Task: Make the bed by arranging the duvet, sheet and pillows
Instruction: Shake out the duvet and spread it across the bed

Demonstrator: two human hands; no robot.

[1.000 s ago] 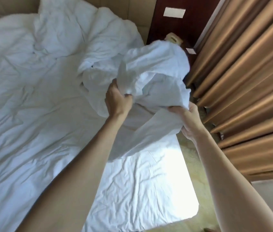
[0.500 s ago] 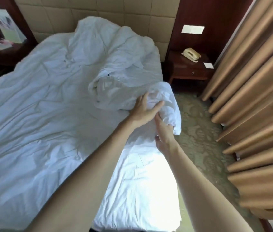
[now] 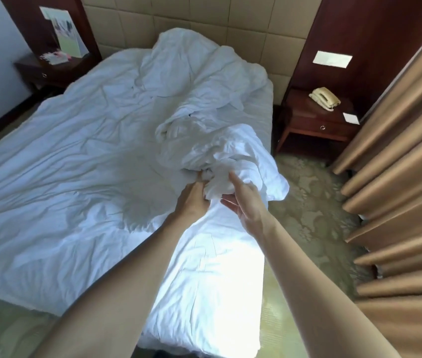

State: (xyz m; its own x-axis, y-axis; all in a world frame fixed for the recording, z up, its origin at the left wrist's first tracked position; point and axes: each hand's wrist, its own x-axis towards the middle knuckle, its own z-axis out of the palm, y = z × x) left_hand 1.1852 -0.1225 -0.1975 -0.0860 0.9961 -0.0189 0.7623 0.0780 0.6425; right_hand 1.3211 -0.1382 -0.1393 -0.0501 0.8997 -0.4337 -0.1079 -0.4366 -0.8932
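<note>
A wrinkled white sheet (image 3: 70,177) covers the bed. A bunched white duvet (image 3: 220,148) lies heaped along the bed's right side, running up to a crumpled mound (image 3: 191,60) against the headboard. My left hand (image 3: 191,200) grips a gathered fold at the near end of the heap. Beside it, my right hand (image 3: 246,200) holds the same bunch from the right, fingers partly curled around the cloth. No separate pillow can be made out among the white bedding.
A padded beige headboard (image 3: 243,29) backs the bed. A dark wood nightstand (image 3: 318,120) with a cream telephone (image 3: 325,98) stands at the right, another nightstand (image 3: 49,68) at the left. Tan curtains (image 3: 398,177) hang along the right. Patterned carpet (image 3: 310,210) lies between bed and curtains.
The lifted bundle of duvet has come down onto the bed's right side. Both hands have shifted to the near end of the heap and closed on it.
</note>
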